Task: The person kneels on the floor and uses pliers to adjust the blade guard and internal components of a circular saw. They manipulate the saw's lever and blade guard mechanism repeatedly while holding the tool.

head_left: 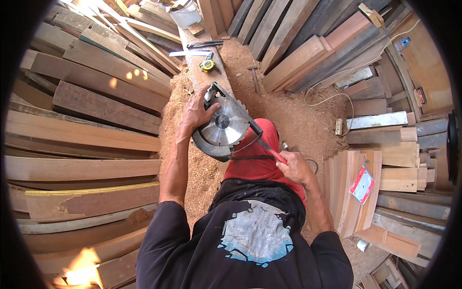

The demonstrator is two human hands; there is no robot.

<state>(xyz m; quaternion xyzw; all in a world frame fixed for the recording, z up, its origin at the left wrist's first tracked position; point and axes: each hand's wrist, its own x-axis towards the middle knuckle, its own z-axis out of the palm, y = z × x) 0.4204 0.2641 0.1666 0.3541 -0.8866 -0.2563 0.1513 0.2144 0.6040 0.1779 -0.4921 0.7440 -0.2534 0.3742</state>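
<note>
Over the lap — circular saw (pixel 222 126) blade-face up, handle toward right hand (pixel 294 167).

— What lies around the long plank (pixel 204 72) running up the middle?

— Sawdust floor (pixel 293 115) on both sides of it. Left of the plank, stacked boards (pixel 91 135) with sun patches. Right of it, leaning timbers (pixel 313 53), a white cable (pixel 327 98), and cut planks (pixel 361 188).

— And on the plank?

— A yellow tape measure (pixel 207 65); a white bucket (pixel 185 14) at its far end.

Flat red-and-white package (pixel 362 184) lying on planks (pixel 351 192), right side
</note>
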